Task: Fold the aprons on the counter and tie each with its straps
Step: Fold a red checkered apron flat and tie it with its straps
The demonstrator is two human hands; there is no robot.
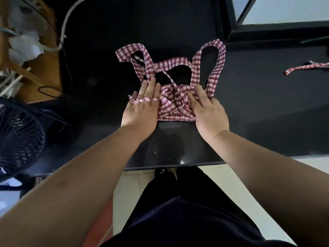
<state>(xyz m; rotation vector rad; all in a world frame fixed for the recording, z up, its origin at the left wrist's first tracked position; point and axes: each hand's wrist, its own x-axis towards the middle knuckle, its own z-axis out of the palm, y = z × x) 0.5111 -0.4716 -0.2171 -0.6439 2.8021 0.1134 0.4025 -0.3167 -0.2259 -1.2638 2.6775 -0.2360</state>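
A red-and-white checked apron [175,107] lies folded into a small bundle on the black counter [267,104]. Its wide straps [213,65] loop out behind it, and a thin tie [146,99] crosses the bundle in a knot. My left hand [142,107] lies flat beside the bundle's left edge, fingers straight, with the thin tie draped over them. My right hand [208,111] presses flat on the bundle's right side, fingers pointing toward the knot. A strap of a second checked apron [306,67] shows at the far right edge.
A black fan [19,139] stands at the left. Behind it sits a wooden surface [42,72] with white papers and cables. A window frame [236,24] rises at the back right. The counter's front edge [169,167] runs just before my legs.
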